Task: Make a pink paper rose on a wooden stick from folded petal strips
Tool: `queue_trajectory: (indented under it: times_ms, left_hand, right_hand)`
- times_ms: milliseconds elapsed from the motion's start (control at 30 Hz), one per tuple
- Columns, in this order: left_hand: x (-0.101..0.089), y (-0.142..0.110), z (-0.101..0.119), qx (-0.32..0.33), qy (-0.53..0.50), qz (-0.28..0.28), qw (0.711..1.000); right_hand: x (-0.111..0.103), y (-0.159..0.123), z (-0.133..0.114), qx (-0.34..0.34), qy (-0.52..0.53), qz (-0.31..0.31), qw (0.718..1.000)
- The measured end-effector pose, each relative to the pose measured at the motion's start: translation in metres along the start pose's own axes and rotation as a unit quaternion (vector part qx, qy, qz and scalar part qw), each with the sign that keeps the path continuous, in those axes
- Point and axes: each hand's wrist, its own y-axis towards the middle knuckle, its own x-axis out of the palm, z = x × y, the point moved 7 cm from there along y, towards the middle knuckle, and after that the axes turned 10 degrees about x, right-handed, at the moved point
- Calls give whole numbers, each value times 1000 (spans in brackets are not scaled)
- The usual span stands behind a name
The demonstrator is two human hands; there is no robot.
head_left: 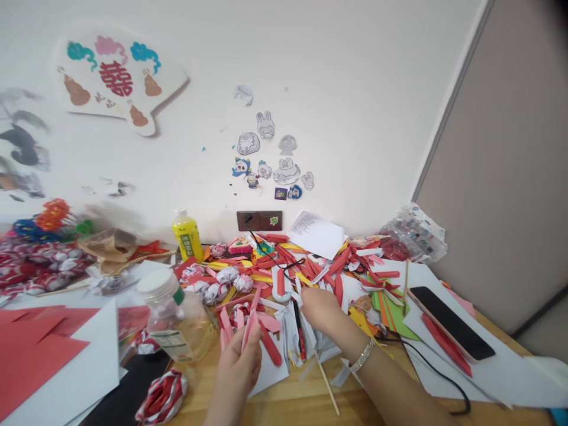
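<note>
My left hand is closed on a pink folded paper strip, which points up and away from me. More pink and red strips lie just beyond the fingers, one of them a red paper strip. To the right, my right hand reaches over the paper heap, wearing a bracelet. Its fingers are curled together, and whatever they grip is hidden behind the hand. White paper strips and a dark red-and-black pen-like stick lie between the hands. A thin wooden stick lies below my right wrist.
A clear jar with a white lid stands left of my left hand, a yellow bottle behind it. Red paper sheets and a red-and-white crumpled paper ball lie left. A phone and black cable lie right.
</note>
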Motion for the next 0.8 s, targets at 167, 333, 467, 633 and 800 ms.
queue_trajectory:
  times_ms: [167, 333, 467, 633, 800]
  left_hand:
    - [-2, -1, 1, 3, 11, 9, 1000]
    - [-8, 2, -2, -7, 13, 26, 1000]
    - [-9, 3, 2, -6, -15, 20, 1000]
    - [-6, -2, 15, -5, -96, 11, 995]
    - [-5, -7, 22, -4, -162, 22, 987]
  right_hand:
    - [-21, -9, 0, -42, 77, 31, 996]
    - [-35, -36, -22, -162, 174, -1, 971]
    - [-32, -57, -42, -244, 303, -104, 915]
    - [-36, -63, -51, -269, 331, -107, 898]
    - [-39, -70, -63, -321, 180, 10, 930]
